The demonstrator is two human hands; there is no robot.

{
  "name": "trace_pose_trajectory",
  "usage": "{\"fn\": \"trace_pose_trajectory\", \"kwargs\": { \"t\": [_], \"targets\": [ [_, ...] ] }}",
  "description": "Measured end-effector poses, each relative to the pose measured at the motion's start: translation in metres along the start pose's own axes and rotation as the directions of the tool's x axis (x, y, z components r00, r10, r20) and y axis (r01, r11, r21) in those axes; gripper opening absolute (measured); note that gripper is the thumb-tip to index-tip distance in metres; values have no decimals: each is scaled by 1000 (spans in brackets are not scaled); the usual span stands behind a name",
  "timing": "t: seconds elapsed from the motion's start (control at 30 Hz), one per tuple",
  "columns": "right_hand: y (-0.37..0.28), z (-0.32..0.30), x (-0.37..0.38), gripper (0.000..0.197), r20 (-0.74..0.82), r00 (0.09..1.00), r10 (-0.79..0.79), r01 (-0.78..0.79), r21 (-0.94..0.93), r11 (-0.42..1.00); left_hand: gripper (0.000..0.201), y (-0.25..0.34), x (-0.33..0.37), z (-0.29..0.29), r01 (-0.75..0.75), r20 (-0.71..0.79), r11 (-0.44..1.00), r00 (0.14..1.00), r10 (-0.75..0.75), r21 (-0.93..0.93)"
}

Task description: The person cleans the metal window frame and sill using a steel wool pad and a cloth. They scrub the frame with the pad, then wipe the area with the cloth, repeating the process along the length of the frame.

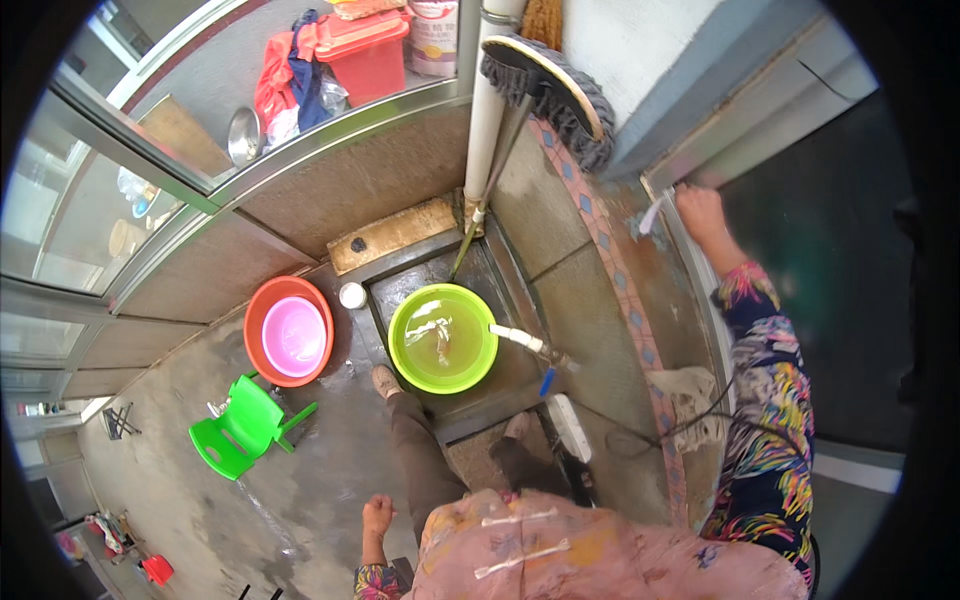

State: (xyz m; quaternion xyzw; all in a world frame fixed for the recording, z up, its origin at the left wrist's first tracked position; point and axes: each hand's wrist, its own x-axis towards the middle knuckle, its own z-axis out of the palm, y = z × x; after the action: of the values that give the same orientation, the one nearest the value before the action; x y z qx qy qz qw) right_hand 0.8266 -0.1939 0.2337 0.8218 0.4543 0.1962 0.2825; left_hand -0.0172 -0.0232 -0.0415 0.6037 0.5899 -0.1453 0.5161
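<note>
One round lime-green basin holds water

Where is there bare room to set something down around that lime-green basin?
One bare floor patch lies between the green chair and the person's left leg. Another is the concrete between the sunken trough and patterned tile strip. Close around the lime-green basin it's crowded: white spout, mop handle, left shoe.

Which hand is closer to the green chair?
Left. In the picture, the left hand is below and right of the green chair, apart from it; the right hand is far across, by the door frame.
</note>
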Motion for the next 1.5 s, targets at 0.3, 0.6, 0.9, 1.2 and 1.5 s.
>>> {"fn": "trace_pose_trajectory", "kwargs": {
  "t": [0.3, 0.6, 0.9, 1.2, 1.5],
  "targets": [
    [36, -29, -1, 5, -130, 988, 84, -93, -61, 994, 22, 19, -3, 1, 135, 79, 990, 988, -132, -41],
    [36, -43, 2, 8, -68, 998, 17, -19, -31, 999, 17, 27, -5, -9, 77, 94, 993, 993, -68, -88],
    [-18, -6, -8, 7, -200, 977, 80, -80, 9, 997, 20, 7, 2, -20, 57, 42, 992, 998, -53, -111],
    [74, -72, -6, 13, -245, 964, 100, -109, -21, 994, 25, 4, 38, 6, 75, 131, 992, 989, -61, -105],
    [-3, -17, 2, 4, 12, 995, 101, -102, 58, 993, 25, 6, 31, 11, -64, 20, 998, 998, 64, -15]
  ]
}}
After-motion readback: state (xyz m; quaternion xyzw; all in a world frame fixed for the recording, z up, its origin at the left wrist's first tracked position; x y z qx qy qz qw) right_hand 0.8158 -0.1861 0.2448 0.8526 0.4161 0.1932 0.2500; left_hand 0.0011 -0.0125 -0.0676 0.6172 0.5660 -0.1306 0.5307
